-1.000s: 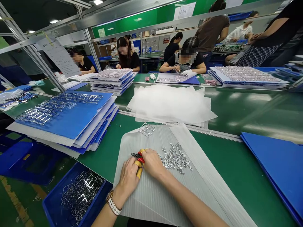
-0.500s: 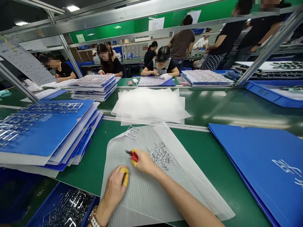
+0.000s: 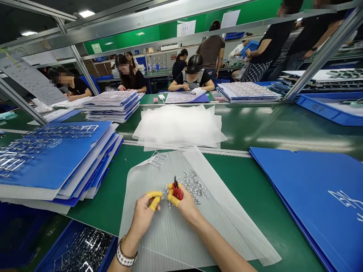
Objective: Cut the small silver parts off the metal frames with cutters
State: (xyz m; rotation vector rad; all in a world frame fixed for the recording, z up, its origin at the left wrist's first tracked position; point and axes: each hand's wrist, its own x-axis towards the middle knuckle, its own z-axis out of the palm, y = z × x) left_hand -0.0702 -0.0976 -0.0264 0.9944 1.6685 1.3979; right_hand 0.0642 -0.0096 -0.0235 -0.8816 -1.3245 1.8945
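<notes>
My right hand (image 3: 183, 202) grips small red-handled cutters (image 3: 177, 190), their tip pointing up and away, over a white corrugated sheet (image 3: 170, 230). Yellow finger cots cover its fingertips. My left hand (image 3: 144, 213), also with yellow cots on thumb and forefinger, pinches close beside it; what it holds is too small to make out. A pile of small silver metal parts (image 3: 194, 187) lies just right of the cutters. A small metal frame (image 3: 158, 159) rests at the sheet's far edge.
A stack of blue and white sheets with metal frames (image 3: 51, 162) fills the left. White foam sheets (image 3: 178, 126) lie ahead. A blue board (image 3: 312, 196) lies right. A blue bin of scrap frames (image 3: 82, 251) sits at bottom left. Several people work across the green belt (image 3: 283, 128).
My right hand has turned the cutters upright and drawn back toward me. My left hand has lifted and moved right, close to the right hand.
</notes>
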